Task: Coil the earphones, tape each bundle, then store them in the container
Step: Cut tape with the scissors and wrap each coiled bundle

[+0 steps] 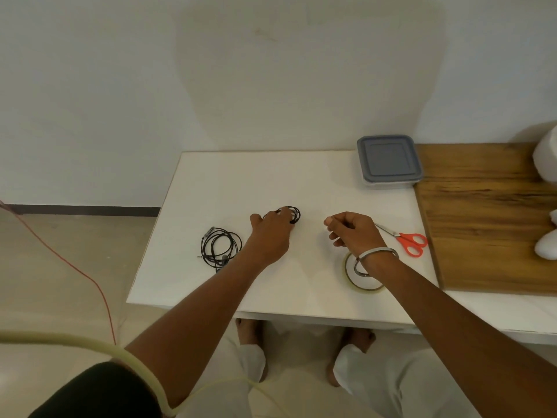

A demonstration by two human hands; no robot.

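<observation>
Two bare forearms reach over a white tabletop (301,176), where the left hand (271,233) presses down on a small, tight coil of black earphone cable (294,213) near the table's middle, fingers covering its near edge. A second, looser black earphone bundle (220,247) lies just left of that hand, plug and inline remote visible. The right hand (354,232), wearing a metal bangle (375,259), hovers with fingers curled; whether it pinches anything cannot be told, beside a clear tape roll (361,274), red-handled scissors (407,238) and a grey-lidded square container (388,159).
</observation>
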